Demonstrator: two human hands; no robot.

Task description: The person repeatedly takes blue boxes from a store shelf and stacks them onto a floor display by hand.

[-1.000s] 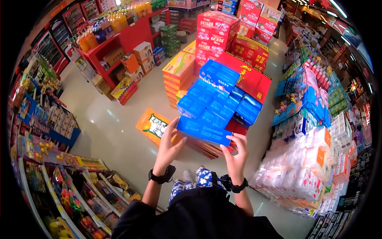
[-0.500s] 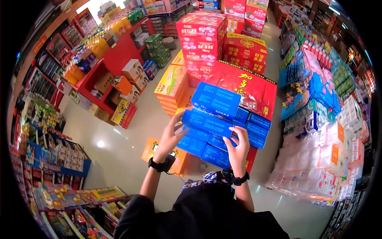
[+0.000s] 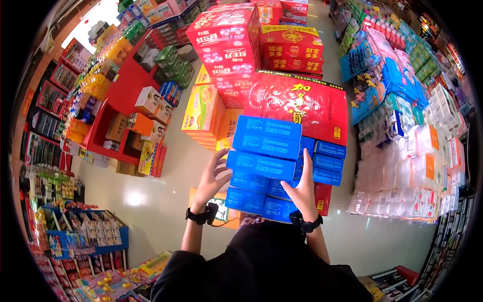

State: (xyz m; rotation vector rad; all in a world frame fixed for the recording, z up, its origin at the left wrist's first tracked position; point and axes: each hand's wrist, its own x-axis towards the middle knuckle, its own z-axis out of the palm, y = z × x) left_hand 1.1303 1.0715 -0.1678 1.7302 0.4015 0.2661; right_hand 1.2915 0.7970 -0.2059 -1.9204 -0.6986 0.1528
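In the head view, a long blue carton [image 3: 260,166] lies on top of a pile of like blue boxes. At its left end is my left hand [image 3: 212,177], fingers apart and curved, close to the carton's edge. My right hand [image 3: 302,187] stands open at the right end, fingers pointing up and thumb spread near the carton's corner. Whether either hand still touches the carton, I cannot tell. Just behind lies another blue carton [image 3: 267,136]. More blue boxes [image 3: 329,163] are stacked to the right, and a front blue box [image 3: 245,200] sits lower.
Behind the blue pile is a large red case [image 3: 302,103]. Tall stacks of red and white cartons [image 3: 229,48] and orange boxes [image 3: 204,110] stand farther left. Packs of tissue [image 3: 407,176] line the right side; a red shelf [image 3: 113,128] with drinks stands left.
The blue carton that was tilted between both hands now lies level on the pile. My hands have spread apart from its ends, and the view has shifted.
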